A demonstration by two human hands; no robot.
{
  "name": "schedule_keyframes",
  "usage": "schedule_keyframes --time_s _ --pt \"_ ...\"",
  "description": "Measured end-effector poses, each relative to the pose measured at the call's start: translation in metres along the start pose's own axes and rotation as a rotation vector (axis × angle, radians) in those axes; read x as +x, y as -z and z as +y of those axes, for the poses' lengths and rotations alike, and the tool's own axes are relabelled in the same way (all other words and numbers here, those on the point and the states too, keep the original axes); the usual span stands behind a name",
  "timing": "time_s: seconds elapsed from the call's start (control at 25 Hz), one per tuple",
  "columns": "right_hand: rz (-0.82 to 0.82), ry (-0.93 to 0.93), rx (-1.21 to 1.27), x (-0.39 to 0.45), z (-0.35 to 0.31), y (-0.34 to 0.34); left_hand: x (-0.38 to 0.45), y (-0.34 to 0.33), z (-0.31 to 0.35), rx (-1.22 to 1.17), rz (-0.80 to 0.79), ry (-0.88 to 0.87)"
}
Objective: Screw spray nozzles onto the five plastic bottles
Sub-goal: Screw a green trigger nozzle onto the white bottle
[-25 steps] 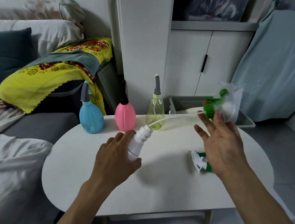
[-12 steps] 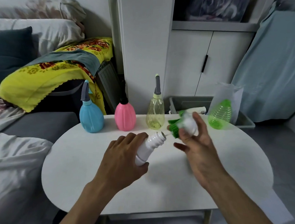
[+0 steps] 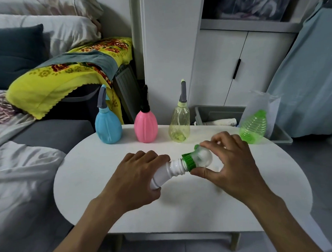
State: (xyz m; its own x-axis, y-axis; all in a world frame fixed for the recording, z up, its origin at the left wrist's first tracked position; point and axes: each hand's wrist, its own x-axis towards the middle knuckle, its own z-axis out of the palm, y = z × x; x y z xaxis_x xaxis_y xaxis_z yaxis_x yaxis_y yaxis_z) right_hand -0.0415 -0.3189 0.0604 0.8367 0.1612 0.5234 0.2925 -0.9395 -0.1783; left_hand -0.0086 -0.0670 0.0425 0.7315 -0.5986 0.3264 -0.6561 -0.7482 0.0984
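Right hand [image 3: 229, 165] pinches the green ribbed nozzle collar [image 3: 188, 162]; left hand [image 3: 137, 178] wraps the light, slick white plastic bottle [image 3: 168, 173], which I'd grip mid-body.

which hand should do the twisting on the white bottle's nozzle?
Right. The right hand already wraps the nozzle, its green collar at the white bottle neck. The left hand grips the bottle's body, so it likely serves best as the anchor.

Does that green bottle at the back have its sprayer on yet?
No, it is off. The green bottle stands upright on the table with a bare open neck, unlike the blue bottle, which has one.
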Motion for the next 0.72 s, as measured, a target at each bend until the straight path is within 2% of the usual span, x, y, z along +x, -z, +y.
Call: schedule_keyframes --time_s 0.2,0.36,0.6,0.72 --pt "-0.179 0.066 0.29 -0.011 -0.013 -0.005 -0.004 0.007 -0.006 -0.055 -0.095 -0.039" --pt "-0.22 0.029 0.568 -0.014 -0.023 -0.005 -0.008 0.009 -0.007 -0.099 -0.123 -0.046" --pt "-0.257 0.131 0.623 -0.011 -0.029 -0.01 -0.01 0.013 -0.01 -0.058 -0.148 -0.062" --pt "-0.254 0.068 0.69 -0.011 -0.028 -0.012 -0.01 0.016 -0.012 -0.05 -0.136 -0.067"
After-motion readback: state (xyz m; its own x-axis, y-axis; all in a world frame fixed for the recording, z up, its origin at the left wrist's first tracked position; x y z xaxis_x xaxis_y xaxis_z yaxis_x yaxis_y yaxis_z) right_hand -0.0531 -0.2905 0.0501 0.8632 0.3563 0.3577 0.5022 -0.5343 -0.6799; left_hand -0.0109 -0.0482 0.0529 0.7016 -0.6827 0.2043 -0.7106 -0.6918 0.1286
